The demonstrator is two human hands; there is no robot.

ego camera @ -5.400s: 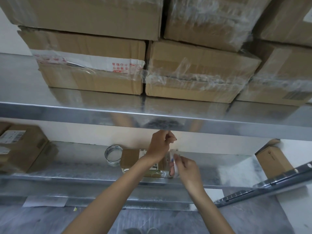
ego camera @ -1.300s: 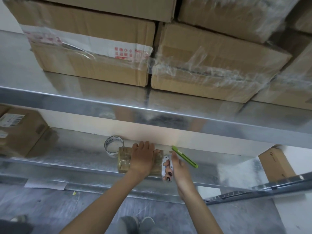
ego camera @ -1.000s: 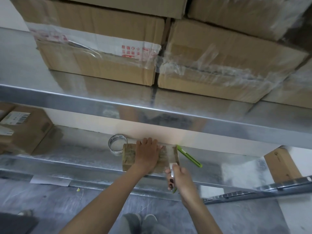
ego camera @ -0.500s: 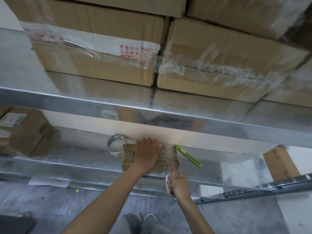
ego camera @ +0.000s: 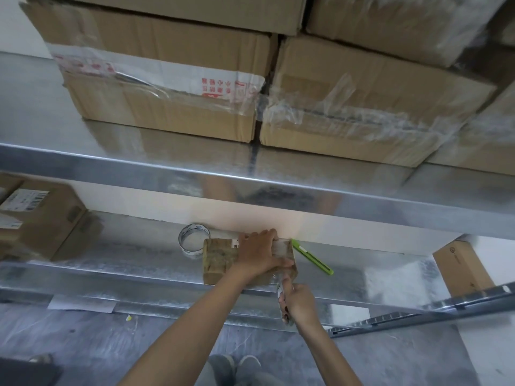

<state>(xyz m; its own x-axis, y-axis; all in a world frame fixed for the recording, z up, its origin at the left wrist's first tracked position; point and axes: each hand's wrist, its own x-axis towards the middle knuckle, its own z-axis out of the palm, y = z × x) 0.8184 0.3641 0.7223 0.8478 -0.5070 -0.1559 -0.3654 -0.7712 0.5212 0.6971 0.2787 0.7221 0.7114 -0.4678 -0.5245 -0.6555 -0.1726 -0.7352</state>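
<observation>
On the lower metal shelf (ego camera: pixel 139 263) a brown parcel (ego camera: pixel 218 260) is sitting near the front edge; the left hand (ego camera: pixel 259 256) is pressing it, fingers flat together (thumb splayed), and the right hand (ego camera: pixel 299 302) is clamping a cutter (ego camera: pixel 279 288) at its corner.

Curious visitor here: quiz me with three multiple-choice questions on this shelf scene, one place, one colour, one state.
1. The tape roll lies: A) left of the small parcel; B) atop it; C) on the floor.
2. The cutter lying on the shelf is: A) red; B) green; C) black.
3. The left hand: A) hangs idle; B) lifts a big box; C) presses on the parcel.
Answers: A, the roll sits by the parcel's left end; B, its body is bright green; C, the palm lies on the parcel's top.
</observation>
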